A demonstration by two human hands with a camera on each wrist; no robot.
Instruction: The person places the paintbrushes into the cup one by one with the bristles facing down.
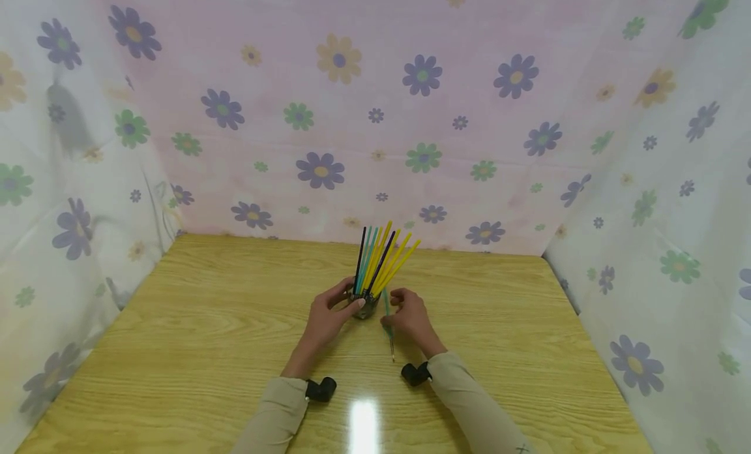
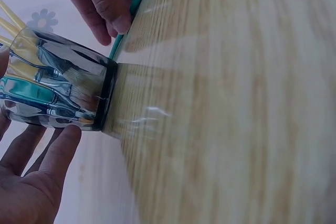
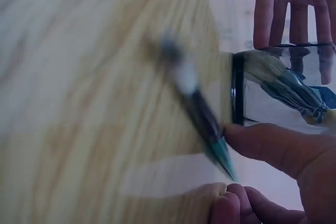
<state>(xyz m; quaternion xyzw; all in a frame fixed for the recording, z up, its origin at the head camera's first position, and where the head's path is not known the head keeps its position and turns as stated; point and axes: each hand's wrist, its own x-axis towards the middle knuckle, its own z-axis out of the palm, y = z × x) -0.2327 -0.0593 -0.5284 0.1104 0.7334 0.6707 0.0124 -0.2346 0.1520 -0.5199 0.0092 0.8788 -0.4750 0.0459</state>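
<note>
A clear glass cup [image 1: 364, 308] with a dark base stands on the table, full of paintbrushes [image 1: 381, 261] with yellow, teal and dark handles. In the left wrist view their bristles point down inside the glass. My left hand [image 1: 328, 316] holds the cup from its left side, thumb in front and fingers round behind. Close by on the right, my right hand [image 1: 412, 316] pinches a teal paintbrush [image 1: 388, 310] outside the cup, between thumb and fingers. Its bristle end points down towards me and looks blurred in the right wrist view.
The wood-grain table [image 1: 235, 349] reaches back to a flowered cloth [image 1: 381, 134] that hangs behind it and on both sides. Black wrist cameras [image 1: 321, 389] sit at the cuffs. A bright light reflection lies on the near part of the tabletop.
</note>
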